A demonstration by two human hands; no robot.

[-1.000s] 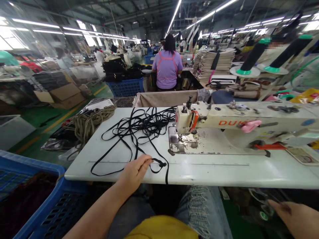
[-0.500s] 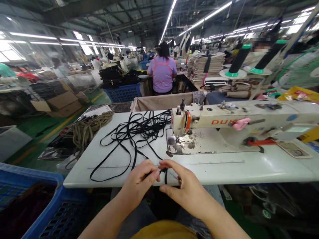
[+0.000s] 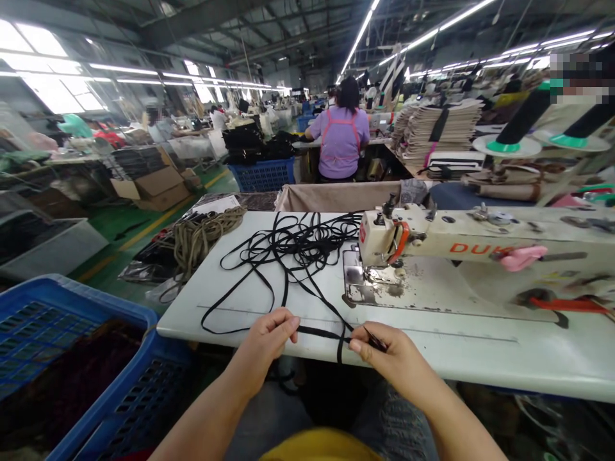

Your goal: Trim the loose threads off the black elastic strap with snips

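Note:
A narrow black strap (image 3: 321,332) runs level between my two hands, just over the table's front edge. My left hand (image 3: 270,344) pinches it at one end of this stretch, thumb against the fingers. My right hand (image 3: 391,351) is closed on the strap's other end; a small dark pointed thing, perhaps thread snips (image 3: 373,338), shows between its fingers, mostly hidden. Another length of strap crosses beneath near the right hand and drops over the edge. Behind lies a loose tangle of the same black strap (image 3: 300,242) on the white tabletop (image 3: 230,310).
The sewing machine (image 3: 432,246) stands on the right of the table. At the left are a blue plastic basket (image 3: 139,314) holding dark material and a bundle of khaki straps (image 3: 202,237). A co-worker in purple (image 3: 340,137) sits ahead, facing away.
My hands have moved apart, drawing a length of strap out between them. The right hand has closed from a looser, spread shape. The view has swung left.

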